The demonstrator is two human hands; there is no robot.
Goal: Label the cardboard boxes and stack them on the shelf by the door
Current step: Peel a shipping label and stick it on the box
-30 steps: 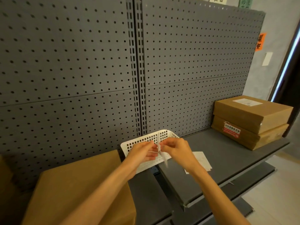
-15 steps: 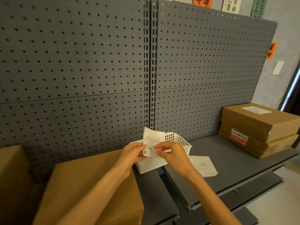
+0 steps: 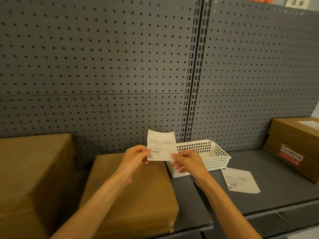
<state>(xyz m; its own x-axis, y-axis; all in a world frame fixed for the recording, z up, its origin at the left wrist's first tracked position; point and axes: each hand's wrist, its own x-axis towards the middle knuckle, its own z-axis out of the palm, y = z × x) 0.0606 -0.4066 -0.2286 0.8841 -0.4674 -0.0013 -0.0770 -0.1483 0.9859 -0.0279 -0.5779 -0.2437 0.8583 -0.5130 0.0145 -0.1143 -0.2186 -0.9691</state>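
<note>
A white printed label with a barcode is held upright in front of the pegboard, pinched at its lower corners by my left hand and my right hand. Directly below it lies a flat brown cardboard box on the grey shelf. A taller brown box stands to its left. At the far right two brown boxes are stacked: the top one carries a white label, the lower one a red sticker.
A white perforated plastic basket sits against the grey pegboard wall behind my right hand. Loose white label sheets lie on the shelf to its right. The shelf's front edge runs along the bottom.
The label has come up from between my hands and now stands flat and open facing me. The view has swung left, bringing the left boxes in and pushing the stacked boxes to the edge.
</note>
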